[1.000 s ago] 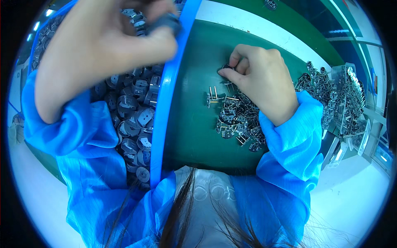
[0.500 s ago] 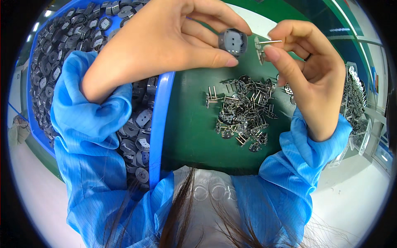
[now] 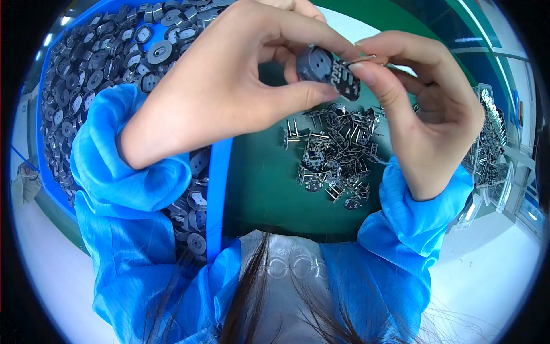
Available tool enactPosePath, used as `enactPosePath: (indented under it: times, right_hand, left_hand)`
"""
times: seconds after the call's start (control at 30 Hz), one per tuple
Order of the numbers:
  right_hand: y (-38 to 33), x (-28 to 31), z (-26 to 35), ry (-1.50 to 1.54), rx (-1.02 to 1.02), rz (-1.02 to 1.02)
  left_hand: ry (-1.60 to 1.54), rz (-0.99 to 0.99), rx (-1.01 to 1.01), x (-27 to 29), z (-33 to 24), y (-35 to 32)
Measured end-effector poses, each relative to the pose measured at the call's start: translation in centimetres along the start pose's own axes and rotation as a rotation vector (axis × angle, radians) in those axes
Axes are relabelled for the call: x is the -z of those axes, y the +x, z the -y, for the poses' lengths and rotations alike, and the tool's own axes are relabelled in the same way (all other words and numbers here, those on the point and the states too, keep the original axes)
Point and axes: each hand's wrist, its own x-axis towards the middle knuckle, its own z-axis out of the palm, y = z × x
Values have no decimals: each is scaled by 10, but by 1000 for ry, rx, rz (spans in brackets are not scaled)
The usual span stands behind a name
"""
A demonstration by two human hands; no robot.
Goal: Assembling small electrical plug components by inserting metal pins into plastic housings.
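Green-topped desk (image 3: 258, 189) under bright light, seen from above, bent by the lens toward the rim. Nearest the lower edge, dark strands of hair and a pale garment, blurred and hard to read. Either side of these, blue smock sleeves (image 3: 132, 189), covering both forearms to the wrist.

Just beyond, on the green surface, a loose heap of small metal pin parts with dark bases (image 3: 335, 157), tangled together so that single pieces cannot be counted; far edge of the heap hidden behind the hands.

Above that heap, held in the air between both hands, one small round dark grey plastic part (image 3: 326, 69). Left hand (image 3: 229, 86) closed on it, thumb under and fingers over, most of its body covered. Right hand (image 3: 429, 109) pinched shut on a thin metal pin piece (image 3: 361, 59), fingertip pressed against the round part's face; only a short silver length showing, whether already seated in the part cannot be told.

To the left, a blue plastic bin (image 3: 216, 189) filled with many round dark grey parts, partly hidden by the left sleeve and cut off at the top. Far right, a clear plastic tray of metal pieces (image 3: 492, 149), squeezed at the rim, contents indistinct.
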Motion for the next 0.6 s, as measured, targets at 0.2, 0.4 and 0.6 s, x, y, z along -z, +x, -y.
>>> enactPosePath:
  times: [0.2,0.4,0.6]
  right_hand:
    - [5,7,-9,-203,260,100]
    - [6,0,-6,-139,201,76]
    - [3,-14,-10,-260,331,-84]
  left_hand:
    - [-102,-54,161,-6,-12,3]
    - [-124,-49,253,-4,-11,4]
    - [-130,-39,285,-5,-6,8]
